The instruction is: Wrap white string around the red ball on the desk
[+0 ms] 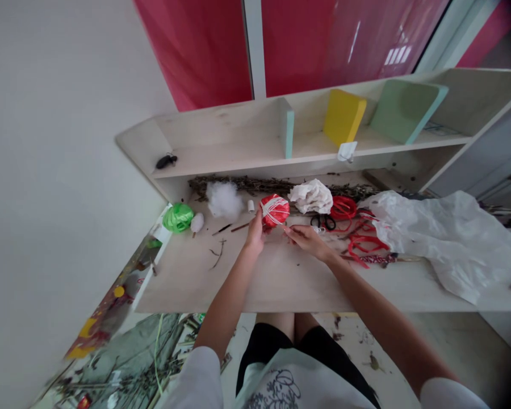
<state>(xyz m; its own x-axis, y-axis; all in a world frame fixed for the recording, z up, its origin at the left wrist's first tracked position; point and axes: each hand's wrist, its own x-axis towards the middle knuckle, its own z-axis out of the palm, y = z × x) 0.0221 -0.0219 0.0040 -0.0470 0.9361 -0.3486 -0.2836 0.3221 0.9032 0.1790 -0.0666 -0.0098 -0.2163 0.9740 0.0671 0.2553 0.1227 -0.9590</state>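
Note:
A red ball (275,210) wound with white thread is held up over the wooden desk (281,278). My left hand (255,232) grips it from the left side. Just to the right and below it, my right hand (307,238) has its fingers pinched together; a thin white thread seems to run from the ball to them. Both forearms reach out from the bottom of the view.
On the desk lie a green ribbon ball (177,217), white stuffing (224,199), crumpled white cloth (311,196), scissors (322,221), red ribbon loops (357,233), a large white plastic bag (447,238) and dry twigs (259,184). Coloured boards stand on the shelf (238,156) behind.

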